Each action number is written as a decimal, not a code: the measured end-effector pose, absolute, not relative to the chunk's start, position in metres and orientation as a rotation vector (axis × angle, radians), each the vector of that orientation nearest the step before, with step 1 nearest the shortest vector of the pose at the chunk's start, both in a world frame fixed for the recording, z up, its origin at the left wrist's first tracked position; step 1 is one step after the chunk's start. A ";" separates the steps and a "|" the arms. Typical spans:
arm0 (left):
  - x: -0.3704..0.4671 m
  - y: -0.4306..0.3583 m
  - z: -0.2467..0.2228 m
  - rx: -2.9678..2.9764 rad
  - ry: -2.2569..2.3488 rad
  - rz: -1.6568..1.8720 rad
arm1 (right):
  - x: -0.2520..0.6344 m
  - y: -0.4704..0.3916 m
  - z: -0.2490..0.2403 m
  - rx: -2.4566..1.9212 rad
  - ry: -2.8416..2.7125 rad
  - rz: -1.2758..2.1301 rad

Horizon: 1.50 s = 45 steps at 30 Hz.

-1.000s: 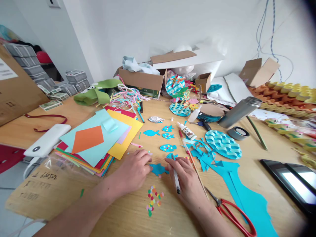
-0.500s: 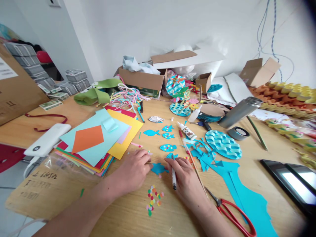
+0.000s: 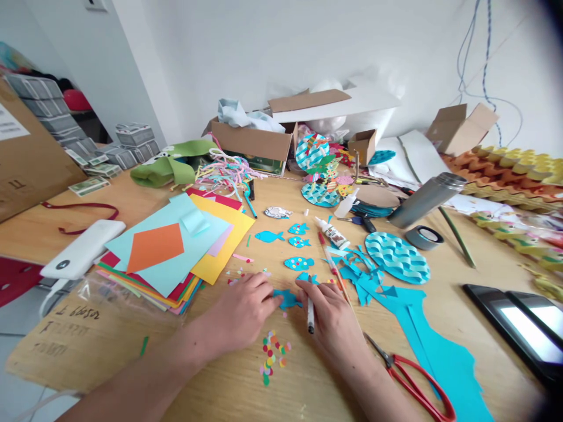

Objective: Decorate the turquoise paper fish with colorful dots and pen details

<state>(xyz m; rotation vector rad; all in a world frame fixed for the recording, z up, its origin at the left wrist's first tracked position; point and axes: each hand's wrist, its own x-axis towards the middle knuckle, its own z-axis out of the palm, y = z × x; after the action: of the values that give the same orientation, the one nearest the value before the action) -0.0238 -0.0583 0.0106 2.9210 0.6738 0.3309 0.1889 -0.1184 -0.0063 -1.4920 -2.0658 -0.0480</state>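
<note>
A small blue paper fish lies on the table between my hands. The curled fingers of my left hand hold its left end, their tips closed against the paper. My right hand is closed around a white marker pen, its dark end pointing toward me and its other end hidden by the fingers. Just beyond are dotted blue fish and a plain blue fish. Below the hands, small coloured paper dots are scattered.
Red-handled scissors lie at right by blue paper scraps. A glue bottle and thin brush lie beyond my right hand. Coloured paper sheets are stacked left. A steel flask leans back right.
My left hand has shifted slightly right, and the blue fish between my hands has moved a little right too. The right hand, still holding the marker, has barely moved.
</note>
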 end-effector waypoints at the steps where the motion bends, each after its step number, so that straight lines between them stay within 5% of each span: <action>1: -0.024 -0.059 0.010 2.922 0.678 0.325 | 0.189 -0.118 -0.006 -1.495 -2.066 -0.044; 22: -0.023 -0.062 0.011 2.902 0.704 0.281 | 0.188 -0.119 -0.003 -1.458 -2.018 0.004; 37: -0.024 -0.063 0.010 2.898 0.720 0.217 | 0.166 -0.110 -0.004 -1.343 -1.084 0.880; 45: -0.024 -0.063 0.008 2.884 0.742 0.213 | 0.170 -0.103 -0.013 -1.363 -0.904 1.047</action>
<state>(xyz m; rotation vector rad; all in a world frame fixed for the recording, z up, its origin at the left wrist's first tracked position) -0.0237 -0.0634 0.0084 2.8838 0.7416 0.2130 0.1695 -0.1034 -0.0132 -1.3631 -0.9040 1.0471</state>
